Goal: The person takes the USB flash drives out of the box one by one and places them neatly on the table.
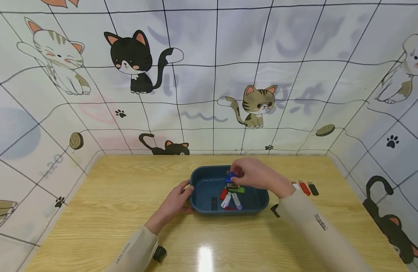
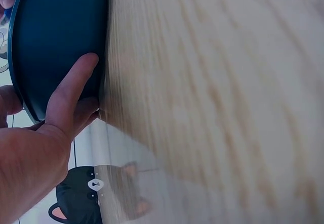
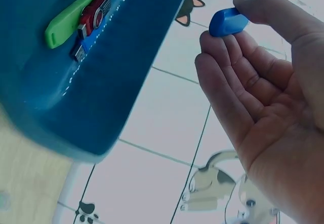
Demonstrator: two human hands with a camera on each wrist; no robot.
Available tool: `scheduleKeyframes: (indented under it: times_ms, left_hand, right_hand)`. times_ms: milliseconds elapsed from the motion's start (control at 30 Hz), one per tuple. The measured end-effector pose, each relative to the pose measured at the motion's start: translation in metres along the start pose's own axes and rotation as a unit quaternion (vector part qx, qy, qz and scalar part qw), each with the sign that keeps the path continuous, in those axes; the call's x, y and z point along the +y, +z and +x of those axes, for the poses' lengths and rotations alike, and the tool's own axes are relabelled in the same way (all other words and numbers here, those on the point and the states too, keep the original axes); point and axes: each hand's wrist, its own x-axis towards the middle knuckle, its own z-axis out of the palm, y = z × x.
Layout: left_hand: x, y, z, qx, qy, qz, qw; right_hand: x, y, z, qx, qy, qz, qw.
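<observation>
"Head view: where does the right hand [image 1: 253, 173] stand?"

"Over the far side of the teal plastic bin [image 1: 203, 185], thumb and fingertips clamped on a small blue USB stick [image 3: 228, 23]. At least, I'd call it a USB stick from its neighbours."

"And its long axis?"

"The right wrist view has it lying slantwise across the fingertips, its smooth blue end poking out on the side facing the bin. The thumb covers the other end, so I can't tell where that stops."

"What sits closest to those fingers?"

"The loose pile in the bin, on the wearer's side of them. There's a green USB stick [image 3: 68, 21] and, touching it, a red swivel USB stick [image 3: 95, 14]. The right hand is much nearer the pile than the left hand [image 1: 176, 198]."

"Which is doing what?"

"Gripping the bin's left end: thumb at the rim, fingers against the outer wall. The whole pile lies to the right of those fingers."

"Anything outside the bin?"

"A short row on the worktop [image 1: 127, 196], to the right of the right fingers, past the wrist: a red USB stick [image 1: 304, 188] and a black USB stick [image 1: 313, 188], with a paler one partly hidden by the arm."
</observation>
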Motion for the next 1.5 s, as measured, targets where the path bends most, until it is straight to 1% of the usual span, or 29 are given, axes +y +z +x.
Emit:
scheduleKeyframes:
  times_ms: [67, 167, 300, 400, 533, 667, 800, 933, 1067, 1233, 1367, 1500]
  left_hand:
    - [0.001, 0.000, 0.000, 0.001, -0.001, -0.001, 1.0000]
    - [0.002, -0.001, -0.001, 0.002, -0.003, 0.001, 1.0000]
    - [0.005, 0.000, -0.001, 0.001, -0.002, 0.004, 1.0000]
    - [0.005, 0.000, -0.001, -0.003, -0.001, 0.003, 1.0000]
    - [0.004, 0.001, -0.002, -0.004, -0.004, 0.004, 1.0000]
    - [0.003, 0.002, -0.003, -0.001, -0.004, 0.007, 1.0000]
    - [0.004, 0.001, -0.005, -0.002, -0.006, 0.008, 0.9999]
    - [0.005, 0.000, -0.005, 0.004, -0.008, 0.012, 0.9999]
    - [0.006, 0.000, -0.002, 0.010, -0.008, 0.015, 0.9998]
    - [0.003, 0.001, 0.001, 0.011, -0.007, 0.017, 0.9998]
    - [0.003, 0.001, 0.001, 0.011, -0.010, 0.013, 0.9998]
    - [0.003, 0.002, 0.000, 0.006, -0.010, 0.013, 0.9998]
  right_hand:
    - [0.003, -0.001, -0.008, 0.016, 0.007, 0.004, 0.9998]
    - [0.007, -0.005, -0.023, 0.038, 0.035, 0.018, 0.9985]
    - [0.013, -0.013, -0.044, 0.073, 0.082, 0.027, 0.9936]
    - [0.019, -0.016, -0.058, 0.093, 0.109, 0.012, 0.9896]
    - [0.027, -0.016, -0.076, 0.112, 0.142, 0.000, 0.9836]
    - [0.038, -0.012, -0.095, 0.132, 0.162, -0.005, 0.9780]
    - [0.049, -0.008, -0.111, 0.142, 0.182, -0.020, 0.9729]
    - [0.061, -0.004, -0.123, 0.135, 0.201, -0.030, 0.9697]
    - [0.073, 0.000, -0.133, 0.121, 0.221, -0.035, 0.9672]
    - [0.089, 0.009, -0.142, 0.084, 0.262, -0.032, 0.9609]
    - [0.095, 0.013, -0.145, 0.060, 0.275, -0.027, 0.9590]
    - [0.097, 0.019, -0.145, 0.047, 0.289, -0.032, 0.9556]
